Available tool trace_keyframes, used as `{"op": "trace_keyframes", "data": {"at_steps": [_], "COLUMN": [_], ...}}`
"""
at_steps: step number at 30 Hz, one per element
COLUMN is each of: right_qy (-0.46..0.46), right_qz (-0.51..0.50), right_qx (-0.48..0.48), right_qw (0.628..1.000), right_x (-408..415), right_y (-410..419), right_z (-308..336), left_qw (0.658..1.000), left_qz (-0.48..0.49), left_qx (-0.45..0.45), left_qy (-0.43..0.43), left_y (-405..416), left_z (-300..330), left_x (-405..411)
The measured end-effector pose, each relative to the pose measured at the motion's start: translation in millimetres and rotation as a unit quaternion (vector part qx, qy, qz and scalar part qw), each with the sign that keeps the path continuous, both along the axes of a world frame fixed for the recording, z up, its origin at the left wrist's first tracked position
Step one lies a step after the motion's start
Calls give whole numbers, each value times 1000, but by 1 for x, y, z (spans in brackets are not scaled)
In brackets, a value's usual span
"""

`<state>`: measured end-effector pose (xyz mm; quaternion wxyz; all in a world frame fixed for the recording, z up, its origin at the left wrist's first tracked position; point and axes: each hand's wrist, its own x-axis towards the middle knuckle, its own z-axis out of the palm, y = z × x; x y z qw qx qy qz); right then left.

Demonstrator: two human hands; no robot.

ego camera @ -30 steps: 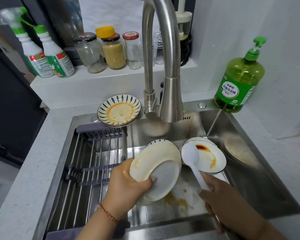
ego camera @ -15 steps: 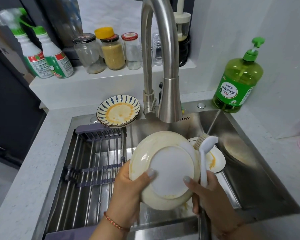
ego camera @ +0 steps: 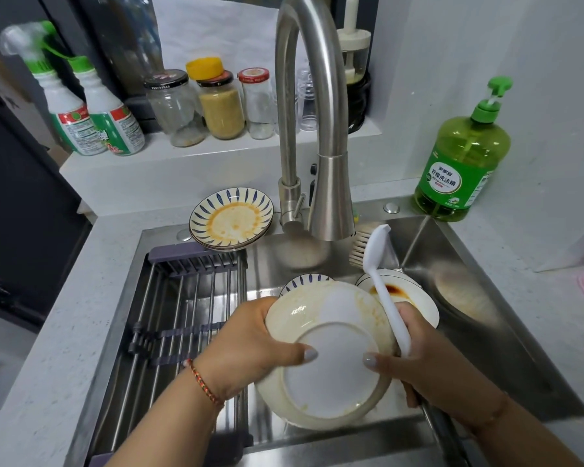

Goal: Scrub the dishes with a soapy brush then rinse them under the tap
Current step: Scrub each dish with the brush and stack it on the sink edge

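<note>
Over the sink I hold a cream plate with its white underside towards me. My left hand grips its left rim, thumb on the base. My right hand holds the white dish brush upright, bristles pointing left near the tap, while its thumb presses on the plate's base. Behind the held plate lie a blue-patterned plate and a white plate with brown sauce. A stained blue-striped plate stack sits on the sink's back rim. No water runs from the tap.
A grey drying rack fills the sink's left half. The green dish soap bottle stands at the back right corner. Jars and spray bottles line the ledge behind. Steel sink wall on the right.
The plate has turned so its underside faces me and has come lower and nearer. My right hand swung the brush upright and put its thumb on the plate.
</note>
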<state>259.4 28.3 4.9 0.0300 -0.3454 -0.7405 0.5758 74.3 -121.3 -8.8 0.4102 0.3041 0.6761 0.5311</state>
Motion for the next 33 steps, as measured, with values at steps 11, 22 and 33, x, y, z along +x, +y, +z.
{"op": "trace_keyframes", "data": {"at_steps": [11,22,33], "right_qy": [-126,-145,-78], "right_qz": [51,253,103], "right_qx": [54,138,181], "right_qw": [989,947,975], "right_x": [23,-11,9], "right_y": [2,-71,-28], "right_z": [-7,43,25], "left_qw": [977,981,961], "left_qz": [168,142,118], "left_qx": [-32,6,-59], "left_qy": [125,133,243], "left_y": [-13,-3,-11], "left_z": [-24,-23,-22], "left_x": [0,19,10]}}
